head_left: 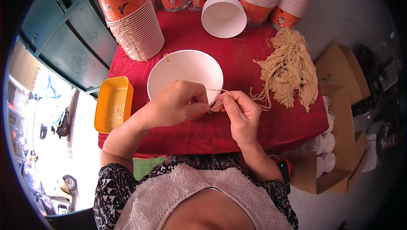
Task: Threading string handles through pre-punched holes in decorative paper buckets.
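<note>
A thin tan string [214,90] runs taut across the rim of a smooth white paper bowl [185,74] near the front edge of the red-clothed table [237,56]. The left hand [178,105] and right hand [239,113] pinch the string between thumbs and fingertips just beside the bowl. A frayed bundle of tan strings [288,71] lies toward the right edge; ribbed stacked cups [135,22] crowd the back.

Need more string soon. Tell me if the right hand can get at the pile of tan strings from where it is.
Probably yes: the right hand is beside the pile of tan strings, with only bare red cloth between them.
</note>
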The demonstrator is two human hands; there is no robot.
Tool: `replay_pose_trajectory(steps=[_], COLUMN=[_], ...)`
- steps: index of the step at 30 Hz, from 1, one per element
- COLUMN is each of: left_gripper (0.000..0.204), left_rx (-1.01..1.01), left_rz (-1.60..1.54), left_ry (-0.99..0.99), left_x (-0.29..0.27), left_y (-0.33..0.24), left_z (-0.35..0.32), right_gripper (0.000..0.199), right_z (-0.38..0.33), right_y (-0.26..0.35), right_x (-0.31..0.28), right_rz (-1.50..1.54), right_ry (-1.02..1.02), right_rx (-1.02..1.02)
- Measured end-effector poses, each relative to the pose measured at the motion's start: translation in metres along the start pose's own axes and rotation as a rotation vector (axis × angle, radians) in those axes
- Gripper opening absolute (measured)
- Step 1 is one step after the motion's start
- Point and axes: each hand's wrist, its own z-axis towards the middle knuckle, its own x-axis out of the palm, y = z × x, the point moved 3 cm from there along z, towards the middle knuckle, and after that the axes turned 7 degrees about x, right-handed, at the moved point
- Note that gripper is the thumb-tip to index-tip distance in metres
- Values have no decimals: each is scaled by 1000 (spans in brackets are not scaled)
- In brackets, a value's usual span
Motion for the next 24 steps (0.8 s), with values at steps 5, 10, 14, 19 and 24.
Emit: replay_pose_trajectory(steps=[5, 10, 14, 19, 24], left_gripper=[13, 8, 6, 7, 7], left_rx=[72, 61, 59, 64, 31], left_rz=[13, -120, -220, -431, -557], left_ry=[-56, -156, -145, -151, -153], left_x=[3, 2, 2, 0, -1], left_y=[0, 8, 12, 12, 7], left_z=[1, -2, 0, 1, 1], right_gripper=[22, 22, 21, 20, 22], right_z=[-1, -1, -4, -5, -4], right_y=[-1, -23, -28, -13, -8], right_x=[1, -10, -7, -4, -3], right_rz=[-68, 51, 121, 19, -7], right_ry=[-21, -41, -44, -36, -6], right_rx=[16, 120, 189, 102, 73])
